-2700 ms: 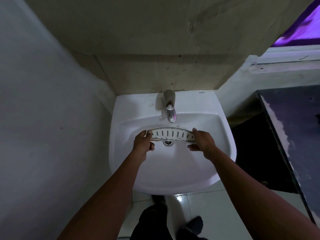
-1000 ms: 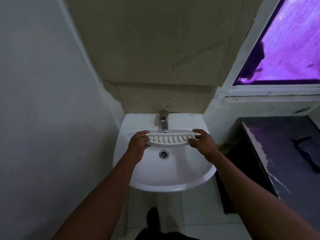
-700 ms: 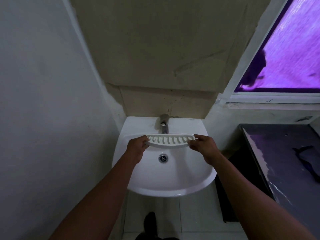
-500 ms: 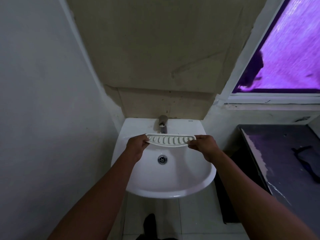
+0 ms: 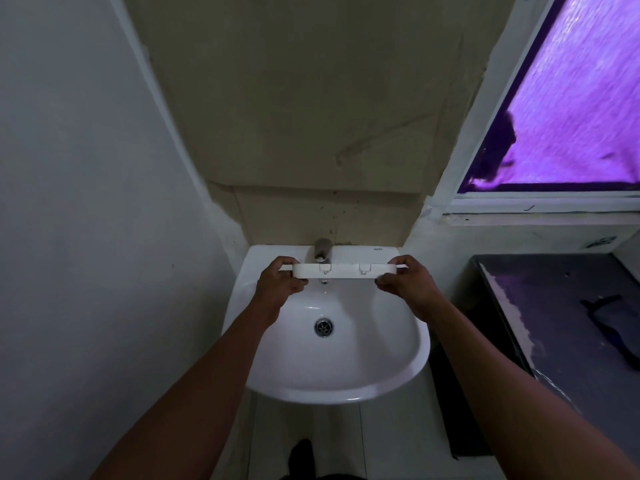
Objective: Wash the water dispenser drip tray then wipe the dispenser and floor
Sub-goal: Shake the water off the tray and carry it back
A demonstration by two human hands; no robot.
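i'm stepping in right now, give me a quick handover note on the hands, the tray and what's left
Hands: the left hand grips one end of the drip tray, the right hand the other.
Tray: held level over the sink, just in front of the faucet, side edge toward the camera. No water stream shows.
Done: tray is at the sink; how clean it is cannot be told.
Left: finish washing it, then wipe dispenser and floor; dispenser out of view.
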